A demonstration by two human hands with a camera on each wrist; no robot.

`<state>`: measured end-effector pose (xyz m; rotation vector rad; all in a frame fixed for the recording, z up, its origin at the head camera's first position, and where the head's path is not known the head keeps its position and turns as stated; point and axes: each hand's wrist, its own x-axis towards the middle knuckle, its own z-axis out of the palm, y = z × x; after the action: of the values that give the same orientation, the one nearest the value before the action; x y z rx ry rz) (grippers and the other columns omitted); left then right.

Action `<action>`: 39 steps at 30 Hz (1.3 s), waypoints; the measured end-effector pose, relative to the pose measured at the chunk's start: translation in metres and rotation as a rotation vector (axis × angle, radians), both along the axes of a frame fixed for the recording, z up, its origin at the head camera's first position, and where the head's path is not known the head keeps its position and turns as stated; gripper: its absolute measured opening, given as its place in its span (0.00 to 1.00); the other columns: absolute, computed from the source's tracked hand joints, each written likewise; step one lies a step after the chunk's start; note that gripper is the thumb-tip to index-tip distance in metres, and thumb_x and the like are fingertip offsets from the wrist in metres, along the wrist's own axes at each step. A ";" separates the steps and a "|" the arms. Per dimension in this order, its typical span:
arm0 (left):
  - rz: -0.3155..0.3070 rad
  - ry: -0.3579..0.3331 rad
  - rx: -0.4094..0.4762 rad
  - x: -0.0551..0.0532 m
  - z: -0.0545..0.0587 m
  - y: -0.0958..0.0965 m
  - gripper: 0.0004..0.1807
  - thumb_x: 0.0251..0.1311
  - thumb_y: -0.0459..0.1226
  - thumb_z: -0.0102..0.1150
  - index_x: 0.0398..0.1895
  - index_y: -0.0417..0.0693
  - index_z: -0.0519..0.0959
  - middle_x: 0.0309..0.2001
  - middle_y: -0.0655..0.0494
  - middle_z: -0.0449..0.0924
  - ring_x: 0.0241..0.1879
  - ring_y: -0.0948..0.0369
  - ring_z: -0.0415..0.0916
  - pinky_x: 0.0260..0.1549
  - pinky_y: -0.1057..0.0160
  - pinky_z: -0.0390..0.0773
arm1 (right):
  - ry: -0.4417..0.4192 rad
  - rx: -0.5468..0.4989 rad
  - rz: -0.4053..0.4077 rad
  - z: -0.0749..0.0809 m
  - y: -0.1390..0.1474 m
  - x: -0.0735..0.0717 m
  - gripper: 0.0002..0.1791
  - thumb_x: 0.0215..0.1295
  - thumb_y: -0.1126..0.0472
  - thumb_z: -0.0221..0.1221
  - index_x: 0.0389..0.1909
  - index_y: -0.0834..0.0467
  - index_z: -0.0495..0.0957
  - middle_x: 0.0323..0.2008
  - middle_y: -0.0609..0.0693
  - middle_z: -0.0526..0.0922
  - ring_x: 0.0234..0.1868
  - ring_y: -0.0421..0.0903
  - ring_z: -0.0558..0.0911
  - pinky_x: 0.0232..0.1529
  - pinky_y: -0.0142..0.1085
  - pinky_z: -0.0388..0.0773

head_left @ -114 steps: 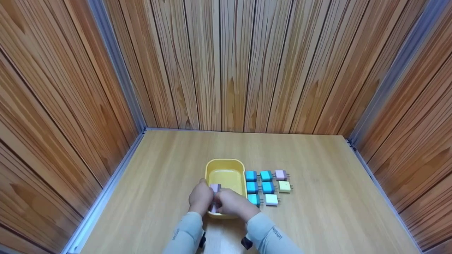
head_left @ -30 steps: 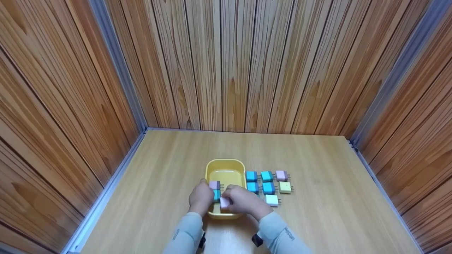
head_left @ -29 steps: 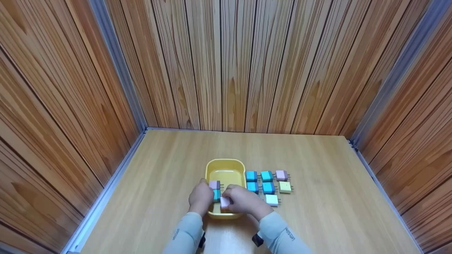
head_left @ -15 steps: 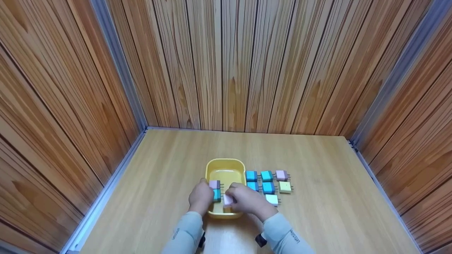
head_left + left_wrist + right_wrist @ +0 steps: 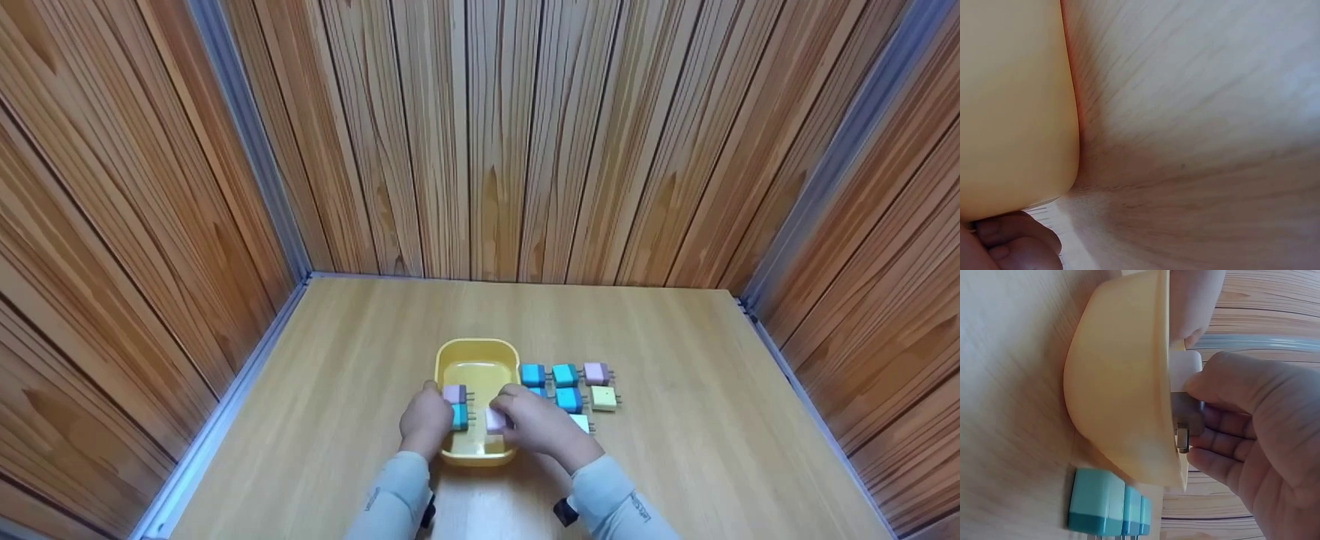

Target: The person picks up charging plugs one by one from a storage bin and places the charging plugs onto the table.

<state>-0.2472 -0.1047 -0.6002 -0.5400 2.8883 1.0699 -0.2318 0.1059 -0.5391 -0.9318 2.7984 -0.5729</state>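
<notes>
My right hand (image 5: pixel 544 424) pinches a pale pink charger plug (image 5: pixel 495 421) between thumb and fingers, over the right side of a yellow plastic tub (image 5: pixel 478 340). In the right wrist view the plug (image 5: pixel 1185 371) is at the tub's rim, its metal prongs showing. My left hand (image 5: pixel 426 420) grips the tub's left edge; the left wrist view has its curled fingers (image 5: pixel 1024 242) against the tub wall (image 5: pixel 1016 112). Inside, along the left wall, a lilac plug (image 5: pixel 453 394) and a teal plug (image 5: pixel 459 417) lie with prongs pointing right.
Right of the tub, more plugs lie in rows: blue (image 5: pixel 533 374), teal (image 5: pixel 565 374), lilac (image 5: pixel 597 373), blue (image 5: pixel 568 399), yellow (image 5: pixel 603 398) and a partly covered white plug (image 5: pixel 580 423). The right wrist view shows a teal plug (image 5: pixel 1095 498) that my hand hides from above. Wood-patterned panels (image 5: pixel 502 150) enclose the tabletop.
My right hand has moved right across the tub with the pink plug. At the earliest frame it was at the tub's left side, covering the teal plug's spot. The left hand stays put.
</notes>
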 end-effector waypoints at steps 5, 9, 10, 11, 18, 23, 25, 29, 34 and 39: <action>-0.002 0.000 0.012 -0.001 -0.001 0.000 0.21 0.71 0.35 0.46 0.64 0.40 0.73 0.46 0.47 0.83 0.41 0.54 0.80 0.43 0.47 0.80 | 0.010 -0.021 -0.040 -0.003 0.009 0.002 0.24 0.64 0.57 0.69 0.60 0.55 0.81 0.53 0.46 0.80 0.52 0.43 0.77 0.59 0.43 0.79; -0.008 -0.005 0.012 0.000 0.001 0.000 0.20 0.71 0.35 0.47 0.63 0.39 0.73 0.45 0.47 0.83 0.40 0.54 0.80 0.42 0.48 0.80 | 0.037 -0.028 -0.060 -0.005 0.014 0.003 0.24 0.63 0.59 0.68 0.61 0.55 0.80 0.54 0.46 0.79 0.53 0.43 0.76 0.60 0.44 0.78; -0.008 -0.005 0.013 0.000 0.001 0.000 0.20 0.71 0.35 0.47 0.63 0.39 0.73 0.45 0.47 0.83 0.40 0.54 0.80 0.42 0.48 0.80 | 0.038 -0.036 -0.064 -0.005 0.015 0.004 0.24 0.63 0.59 0.67 0.62 0.55 0.80 0.54 0.46 0.79 0.53 0.43 0.76 0.60 0.44 0.78; -0.008 -0.005 0.014 0.000 0.000 0.001 0.20 0.71 0.35 0.47 0.63 0.39 0.73 0.45 0.47 0.83 0.39 0.54 0.80 0.42 0.48 0.80 | 0.040 -0.044 -0.068 -0.006 0.015 0.004 0.24 0.64 0.59 0.67 0.62 0.55 0.80 0.54 0.46 0.78 0.53 0.43 0.76 0.60 0.44 0.78; 0.000 -0.022 0.045 0.002 0.001 0.001 0.22 0.72 0.35 0.46 0.66 0.39 0.71 0.46 0.47 0.82 0.39 0.55 0.79 0.43 0.49 0.80 | 0.041 -0.089 -0.083 -0.007 0.021 0.005 0.24 0.65 0.59 0.65 0.63 0.56 0.79 0.57 0.46 0.78 0.54 0.43 0.76 0.60 0.43 0.78; -0.001 -0.028 0.041 0.001 0.001 0.000 0.24 0.72 0.36 0.46 0.69 0.40 0.70 0.48 0.47 0.83 0.41 0.55 0.79 0.45 0.48 0.80 | 0.046 -0.106 -0.097 -0.007 0.029 0.006 0.24 0.66 0.57 0.65 0.63 0.57 0.79 0.59 0.47 0.78 0.57 0.44 0.77 0.62 0.44 0.78; -0.006 -0.015 0.014 0.000 0.001 0.000 0.22 0.71 0.35 0.47 0.67 0.40 0.71 0.47 0.46 0.83 0.40 0.55 0.80 0.43 0.48 0.80 | 0.065 -0.107 -0.102 -0.007 0.032 0.006 0.24 0.66 0.57 0.65 0.63 0.57 0.79 0.60 0.48 0.78 0.58 0.44 0.77 0.62 0.44 0.77; -0.019 -0.005 -0.015 0.000 0.001 0.000 0.20 0.70 0.35 0.47 0.63 0.40 0.73 0.43 0.47 0.83 0.37 0.55 0.79 0.39 0.48 0.80 | 0.112 -0.093 -0.108 -0.007 0.039 0.007 0.24 0.65 0.56 0.65 0.61 0.57 0.80 0.57 0.48 0.79 0.57 0.44 0.77 0.61 0.44 0.78; -0.009 -0.028 0.024 0.001 0.001 0.000 0.23 0.73 0.35 0.46 0.68 0.39 0.70 0.47 0.47 0.83 0.39 0.56 0.78 0.44 0.49 0.81 | 0.092 -0.113 -0.142 -0.009 0.049 0.009 0.24 0.68 0.54 0.64 0.64 0.55 0.78 0.61 0.48 0.77 0.62 0.46 0.77 0.64 0.46 0.76; 0.002 -0.043 0.065 0.003 0.002 0.000 0.26 0.73 0.35 0.46 0.73 0.40 0.66 0.53 0.46 0.81 0.44 0.55 0.79 0.50 0.47 0.80 | 0.090 -0.104 -0.184 -0.010 0.056 0.010 0.26 0.68 0.54 0.64 0.66 0.54 0.77 0.64 0.50 0.76 0.66 0.49 0.75 0.66 0.48 0.73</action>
<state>-0.2442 -0.1048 -0.5983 -0.5555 2.8057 1.1327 -0.2214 0.1614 -0.5490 -0.7384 2.9817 -0.7247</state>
